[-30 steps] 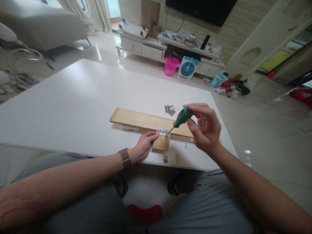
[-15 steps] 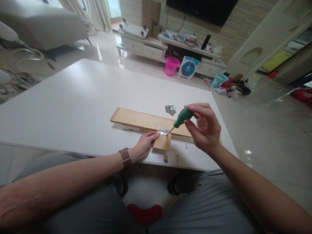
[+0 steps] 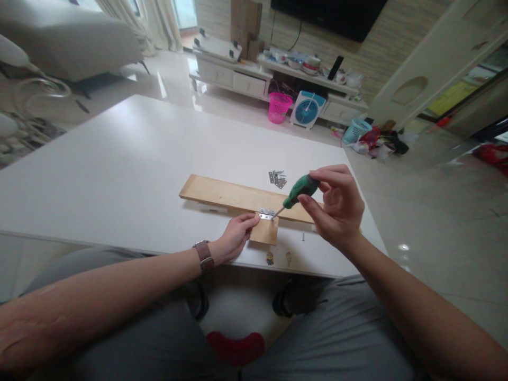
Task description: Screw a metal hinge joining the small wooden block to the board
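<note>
Your right grip pinches the green screwdriver, tip down at the hinge just beside your left grip, which pinches the small board!

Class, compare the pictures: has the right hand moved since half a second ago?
Yes: judged against the blue-and-white fan, the right hand has shifted slightly to the right.

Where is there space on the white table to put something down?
The white table is bare left of the long board, and beyond the board and the loose hinges toward the far edge. It's crowded around the small board: left hand, right hand, screwdriver and hinge are there, with a screw and cartoon figure nearby.
</note>
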`<state>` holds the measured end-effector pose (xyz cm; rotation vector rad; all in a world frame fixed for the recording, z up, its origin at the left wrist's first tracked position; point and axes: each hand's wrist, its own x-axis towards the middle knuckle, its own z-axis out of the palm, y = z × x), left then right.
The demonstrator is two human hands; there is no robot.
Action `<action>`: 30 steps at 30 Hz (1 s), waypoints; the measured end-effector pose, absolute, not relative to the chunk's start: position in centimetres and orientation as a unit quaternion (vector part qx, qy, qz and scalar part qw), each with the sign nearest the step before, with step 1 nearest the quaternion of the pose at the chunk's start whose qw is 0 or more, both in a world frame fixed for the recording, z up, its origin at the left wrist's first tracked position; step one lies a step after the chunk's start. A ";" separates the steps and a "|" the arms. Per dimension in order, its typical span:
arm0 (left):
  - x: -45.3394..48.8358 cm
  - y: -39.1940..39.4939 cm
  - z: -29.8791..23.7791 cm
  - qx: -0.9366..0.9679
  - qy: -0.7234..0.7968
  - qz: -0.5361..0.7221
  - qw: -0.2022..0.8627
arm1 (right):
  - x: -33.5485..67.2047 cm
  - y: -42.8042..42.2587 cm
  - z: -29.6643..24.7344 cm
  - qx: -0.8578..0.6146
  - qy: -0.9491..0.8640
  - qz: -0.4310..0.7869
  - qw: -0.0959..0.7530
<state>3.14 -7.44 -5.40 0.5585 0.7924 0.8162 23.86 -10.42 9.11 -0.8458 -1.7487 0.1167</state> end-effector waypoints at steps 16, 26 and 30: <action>3.2 -7.4 -5.5 0.251 0.375 0.382 0.807 | 23.8 -10.6 9.3 -0.338 -0.745 0.093 0.567; 3.2 -7.4 -5.5 0.254 0.370 0.385 0.806 | 24.0 -10.4 9.3 -0.351 -0.750 0.044 0.559; 3.2 -7.4 -5.5 0.249 0.370 0.386 0.807 | 23.9 -10.7 9.4 -0.350 -0.755 0.102 0.546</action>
